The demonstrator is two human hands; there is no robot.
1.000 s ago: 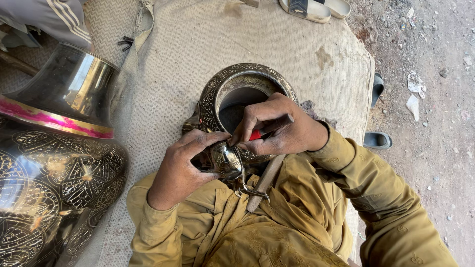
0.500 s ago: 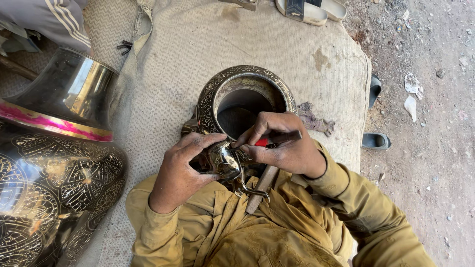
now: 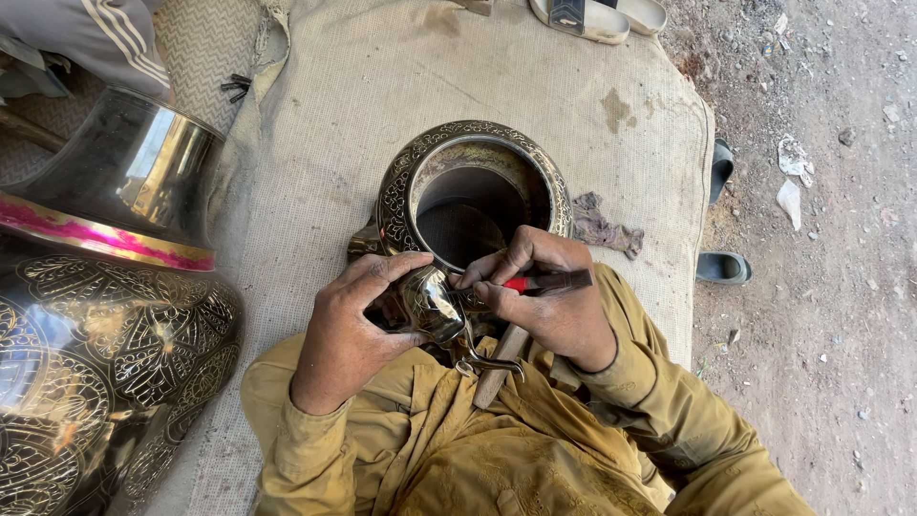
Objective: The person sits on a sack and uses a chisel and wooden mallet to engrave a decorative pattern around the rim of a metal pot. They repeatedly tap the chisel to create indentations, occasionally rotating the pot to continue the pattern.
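Seen from the head camera, low over the person's lap, the left hand [image 3: 349, 334] wraps closed around a small shiny engraved metal piece [image 3: 425, 304] — it sits between the two hands, just in front of the chest. The right hand [image 3: 544, 296] is pinched shut on a slim tool with a red band [image 3: 537, 283], whose long axis runs left to right, its working end toward the piece. Both hands are equally close, touching at the fingertips. Just beyond them stands an engraved vase mouth [image 3: 401, 182] on a beige cloth [image 3: 334, 115]; a large dark vase [image 3: 95, 325] stands at the left, a sandal [image 3: 721, 268] on the dirt at the right.
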